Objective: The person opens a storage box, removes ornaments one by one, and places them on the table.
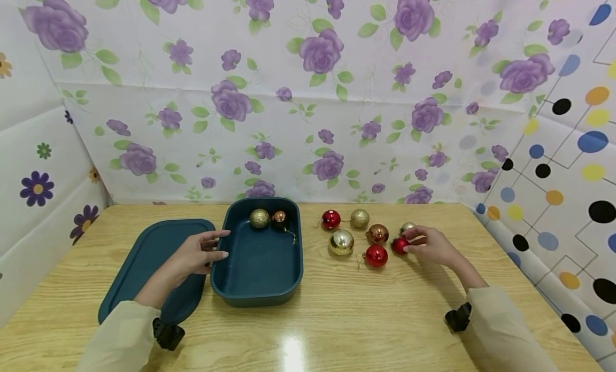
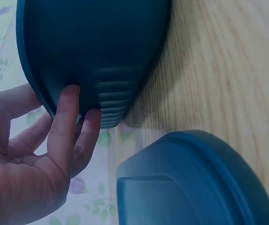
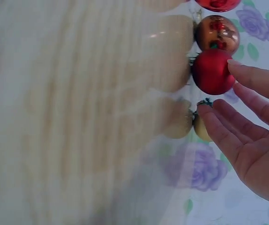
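My left hand [image 1: 196,254] holds the left wall of a dark teal box [image 1: 260,297], with fingers on both sides of the rim. In the left wrist view two fingers [image 2: 65,126] lie against its outer wall. Inside, at the far end, are a glittery gold ball [image 1: 259,218] and a small copper ball [image 1: 279,218] with a gold string. On the right, my right hand [image 1: 433,246] reaches to a matte red ball [image 3: 213,72], a fingertip right at its side. Its other fingers are spread beside a small gold ball [image 1: 407,227], partly hidden behind them.
A teal lid [image 1: 154,254] lies left of the box, partly under my left forearm. Between box and right hand sit a shiny gold ball [image 1: 341,242], a glittery gold ball [image 1: 360,218], a copper ball [image 1: 377,233] and two red balls [image 1: 376,256]. Flowered sheeting [image 1: 289,121] backs the table.
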Demonstrator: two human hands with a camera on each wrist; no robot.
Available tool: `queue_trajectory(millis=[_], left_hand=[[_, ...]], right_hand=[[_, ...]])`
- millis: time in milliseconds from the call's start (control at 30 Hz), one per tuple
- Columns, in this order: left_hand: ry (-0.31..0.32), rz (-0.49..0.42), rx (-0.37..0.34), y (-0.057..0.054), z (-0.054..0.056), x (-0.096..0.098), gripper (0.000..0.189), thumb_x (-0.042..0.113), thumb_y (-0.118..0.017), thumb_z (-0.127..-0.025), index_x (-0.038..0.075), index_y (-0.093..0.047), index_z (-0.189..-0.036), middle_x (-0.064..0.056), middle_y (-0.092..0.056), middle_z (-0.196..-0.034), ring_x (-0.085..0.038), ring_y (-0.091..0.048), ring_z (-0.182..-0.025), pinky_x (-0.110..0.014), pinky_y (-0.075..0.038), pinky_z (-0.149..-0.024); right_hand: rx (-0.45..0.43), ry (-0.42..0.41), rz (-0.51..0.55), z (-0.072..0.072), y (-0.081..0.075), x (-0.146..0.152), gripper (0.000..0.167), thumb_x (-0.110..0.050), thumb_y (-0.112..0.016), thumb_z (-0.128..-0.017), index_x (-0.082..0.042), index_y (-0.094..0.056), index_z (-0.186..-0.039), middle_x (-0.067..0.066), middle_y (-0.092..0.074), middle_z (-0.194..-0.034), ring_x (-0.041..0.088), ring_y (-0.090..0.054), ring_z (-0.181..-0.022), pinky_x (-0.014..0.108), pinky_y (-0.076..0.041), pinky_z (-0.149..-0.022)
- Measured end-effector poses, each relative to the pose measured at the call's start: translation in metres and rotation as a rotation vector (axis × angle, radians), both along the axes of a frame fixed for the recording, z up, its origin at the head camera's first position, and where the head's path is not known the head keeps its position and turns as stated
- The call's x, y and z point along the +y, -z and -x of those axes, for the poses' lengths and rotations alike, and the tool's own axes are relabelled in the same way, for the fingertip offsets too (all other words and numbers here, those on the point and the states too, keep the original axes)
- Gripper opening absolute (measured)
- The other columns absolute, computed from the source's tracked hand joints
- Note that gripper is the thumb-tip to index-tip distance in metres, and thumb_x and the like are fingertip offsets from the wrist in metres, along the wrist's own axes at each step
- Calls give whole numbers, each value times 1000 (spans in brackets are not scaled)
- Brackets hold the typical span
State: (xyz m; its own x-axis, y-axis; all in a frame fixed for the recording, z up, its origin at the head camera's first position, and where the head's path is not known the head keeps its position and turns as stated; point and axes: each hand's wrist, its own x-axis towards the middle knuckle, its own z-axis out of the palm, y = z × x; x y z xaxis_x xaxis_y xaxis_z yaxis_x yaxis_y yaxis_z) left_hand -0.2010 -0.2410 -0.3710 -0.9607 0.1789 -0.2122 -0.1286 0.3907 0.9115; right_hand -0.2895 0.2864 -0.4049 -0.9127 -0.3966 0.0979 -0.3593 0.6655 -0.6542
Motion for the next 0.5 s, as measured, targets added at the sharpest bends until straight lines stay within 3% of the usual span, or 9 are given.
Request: queue_trajectory(millis=[500], left_hand=[[5, 5, 1, -1, -1, 0, 62, 14, -60, -89, 5, -30, -142, -34, -15, -143, -44, -30, -126, -33, -47, -69]], right_hand=[[12, -15, 111, -5, -31, -21, 39, -12, -65, -85, 3, -53, -119, 25, -55, -115, 39, -56, -103, 31, -51, -75]])
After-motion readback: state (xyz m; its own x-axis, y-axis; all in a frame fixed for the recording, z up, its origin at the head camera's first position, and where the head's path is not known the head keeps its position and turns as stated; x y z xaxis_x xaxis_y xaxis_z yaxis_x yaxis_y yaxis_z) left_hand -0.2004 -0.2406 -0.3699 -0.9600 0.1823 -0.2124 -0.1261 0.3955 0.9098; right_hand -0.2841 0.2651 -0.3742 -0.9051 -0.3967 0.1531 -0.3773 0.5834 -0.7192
